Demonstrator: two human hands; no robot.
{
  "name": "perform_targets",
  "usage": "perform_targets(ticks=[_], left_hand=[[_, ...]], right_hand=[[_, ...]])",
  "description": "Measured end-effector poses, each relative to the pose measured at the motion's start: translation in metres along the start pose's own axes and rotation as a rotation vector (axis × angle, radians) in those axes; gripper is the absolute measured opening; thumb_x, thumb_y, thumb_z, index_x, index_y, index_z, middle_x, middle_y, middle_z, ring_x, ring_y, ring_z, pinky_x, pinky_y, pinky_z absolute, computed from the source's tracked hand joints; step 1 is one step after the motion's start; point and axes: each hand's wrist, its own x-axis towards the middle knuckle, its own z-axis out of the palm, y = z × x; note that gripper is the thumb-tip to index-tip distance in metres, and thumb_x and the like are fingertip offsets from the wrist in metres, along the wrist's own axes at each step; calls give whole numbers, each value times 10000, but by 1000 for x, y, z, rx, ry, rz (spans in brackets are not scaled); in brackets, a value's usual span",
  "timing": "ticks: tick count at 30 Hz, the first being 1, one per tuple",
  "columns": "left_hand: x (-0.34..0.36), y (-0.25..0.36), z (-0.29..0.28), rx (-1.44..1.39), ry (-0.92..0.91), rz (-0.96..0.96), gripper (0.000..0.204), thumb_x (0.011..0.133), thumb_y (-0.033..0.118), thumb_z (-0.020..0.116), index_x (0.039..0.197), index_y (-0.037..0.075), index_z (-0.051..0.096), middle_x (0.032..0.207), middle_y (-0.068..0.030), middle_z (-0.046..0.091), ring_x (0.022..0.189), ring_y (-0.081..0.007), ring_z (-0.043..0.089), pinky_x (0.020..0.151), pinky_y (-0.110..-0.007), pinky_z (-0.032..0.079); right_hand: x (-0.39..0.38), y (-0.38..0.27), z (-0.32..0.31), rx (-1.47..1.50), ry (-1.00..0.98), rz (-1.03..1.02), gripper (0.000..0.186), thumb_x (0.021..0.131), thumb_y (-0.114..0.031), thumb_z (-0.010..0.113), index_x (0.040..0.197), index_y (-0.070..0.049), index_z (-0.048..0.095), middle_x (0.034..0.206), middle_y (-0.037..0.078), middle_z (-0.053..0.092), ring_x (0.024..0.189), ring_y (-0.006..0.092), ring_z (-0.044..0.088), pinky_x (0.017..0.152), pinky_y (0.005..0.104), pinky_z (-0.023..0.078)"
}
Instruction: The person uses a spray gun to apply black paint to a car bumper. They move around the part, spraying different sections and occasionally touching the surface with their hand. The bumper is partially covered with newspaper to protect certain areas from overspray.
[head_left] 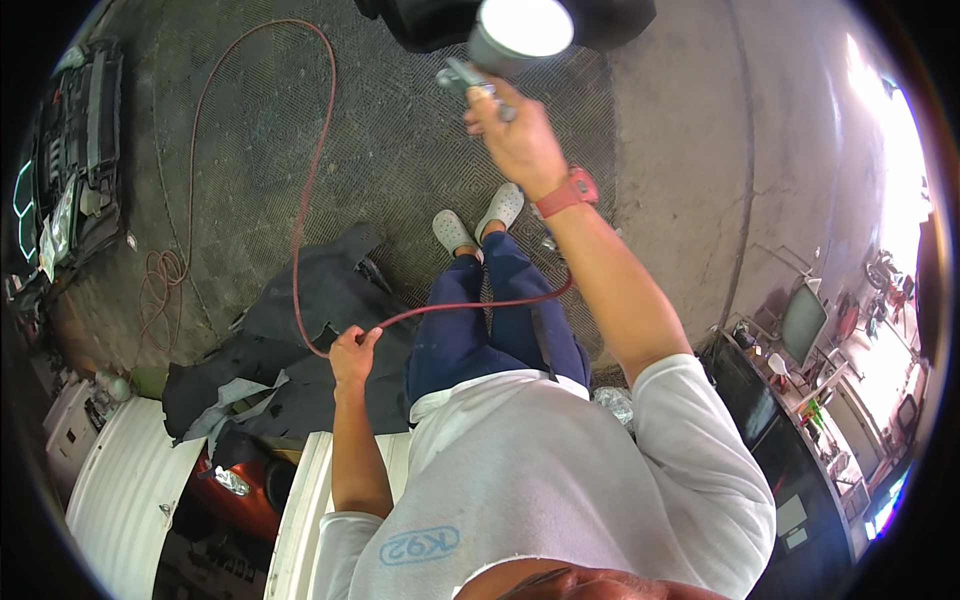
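My right hand (pixel 525 140) is raised at the top centre, its fingers wrapped round the handle of a spray gun (pixel 462 76). A round cup (pixel 490 48) with a bright white top sits on the gun; motion blurs both slightly. Just beyond the cup is a dark, curved panel (pixel 420 22), cut off by the upper edge. Lower and to the left, my left hand (pixel 352 354) is closed on a red air hose (pixel 450 306). From there the hose crosses in front of my legs to my right forearm, where it passes out of sight.
The hose loops over the patterned dark floor mat (pixel 400 120) to a coil (pixel 160 270) at left. Dark sheeting (pixel 300 300) lies near my left hand. Car parts (pixel 85 150) stand at far left. A black cabinet (pixel 760 410) and cluttered bench (pixel 820 430) are at right.
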Motion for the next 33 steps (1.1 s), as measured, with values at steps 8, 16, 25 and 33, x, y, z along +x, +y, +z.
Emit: perform_targets(ticks=[8,16,25,33], left_hand=[[6,44,36,21,-179,62,491,906,481,817,853,7,700,820,-186,735,792,-402,712,741,-479,536],[17,77,64,18,-256,105,462,951,456,775,895,2,711,841,-180,743,789,-384,714,755,-475,541],[22,59,60,38,-201,-17,476,990,462,739,915,-8,715,828,-200,740,793,-404,725,758,-477,550],[24,-4,61,232,-108,4,423,978,453,739,874,43,708,856,-149,764,828,-393,731,793,-498,534]], right_hand=[[-4,35,-149,-57,342,199,458,1141,-368,526,1304,32,678,928,74,769,785,128,719,572,277,536],[38,98,-273,-76,537,206,559,1143,-491,438,1173,22,657,934,111,770,797,177,764,498,283,524],[36,142,-224,-91,664,171,511,1140,-427,484,1159,40,690,848,98,765,571,113,636,463,278,471],[-19,132,-36,185,359,-96,465,1086,-171,557,1514,12,564,1225,143,745,918,158,729,832,329,597]])
